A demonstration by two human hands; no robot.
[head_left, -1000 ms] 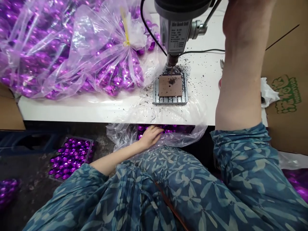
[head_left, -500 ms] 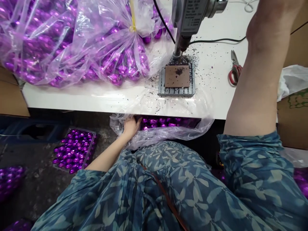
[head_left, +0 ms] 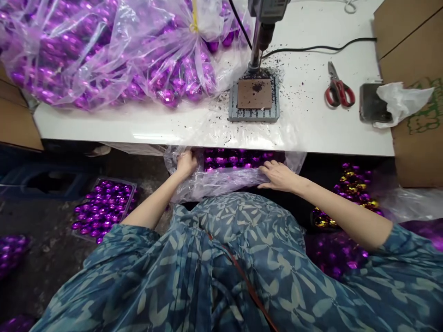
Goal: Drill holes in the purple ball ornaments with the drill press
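Below the table edge a clear plastic bag [head_left: 221,182] lies across my lap. Shiny purple faceted balls [head_left: 233,159] sit in rows inside its mouth. At the bag's left side, my left hand [head_left: 187,164] is closed on the plastic. My right hand [head_left: 278,176] grips the bag's near rim on the right, fingers over the edge and thumb lower down. Above on the table stands a small drill press [head_left: 266,34], with a brown board [head_left: 254,94] on its grey base plate [head_left: 254,116]. Dark shavings lie around it.
A large tied bag of purple balls [head_left: 104,60] covers the table's left. Red-handled scissors [head_left: 337,90], a dark tray [head_left: 372,103] and a cardboard box [head_left: 415,74] are at right. A clear tray of purple balls [head_left: 104,207] stands lower left; gold and purple balls [head_left: 356,184] lie lower right.
My right arm has come down from above the table's right side, and the hand now holds the bag's rim. My left hand stays at the bag. The view has shifted slightly.
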